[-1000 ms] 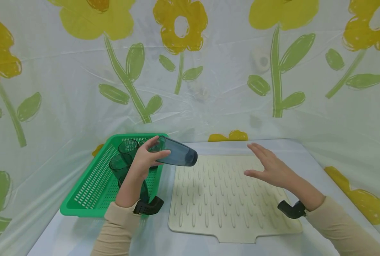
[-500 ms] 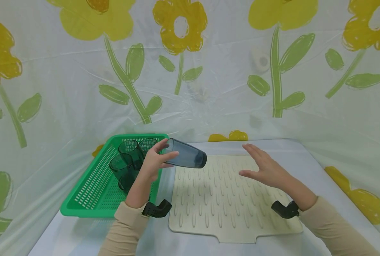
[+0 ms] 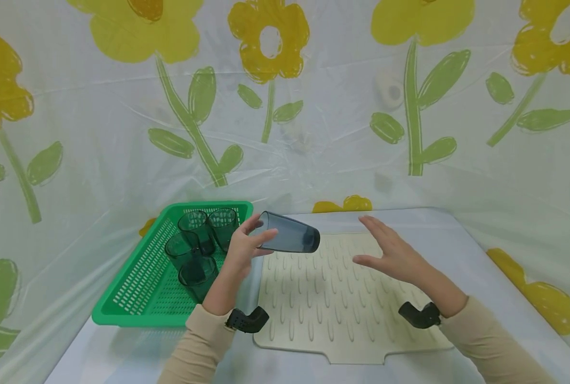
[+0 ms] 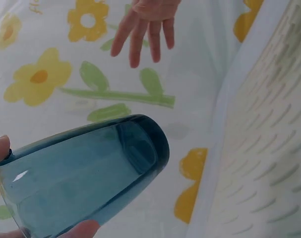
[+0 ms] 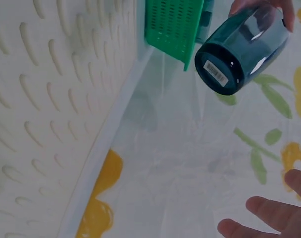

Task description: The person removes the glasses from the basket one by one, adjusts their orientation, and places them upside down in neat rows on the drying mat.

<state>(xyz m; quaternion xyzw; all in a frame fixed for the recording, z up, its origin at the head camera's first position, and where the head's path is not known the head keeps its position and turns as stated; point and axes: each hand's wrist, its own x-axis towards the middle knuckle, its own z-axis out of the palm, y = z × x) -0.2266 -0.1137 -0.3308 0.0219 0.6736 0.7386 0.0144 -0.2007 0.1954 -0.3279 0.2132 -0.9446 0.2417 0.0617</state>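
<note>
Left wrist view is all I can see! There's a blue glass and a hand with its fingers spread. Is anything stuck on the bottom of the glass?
Observer: Yes! The right wrist view shows a white barcode label on the base of the glass that the left hand holds.
Operator: Cool! Are there any more glasses that I can't see?
Observer: Yes, the head view shows four more glasses in a green basket.
</note>
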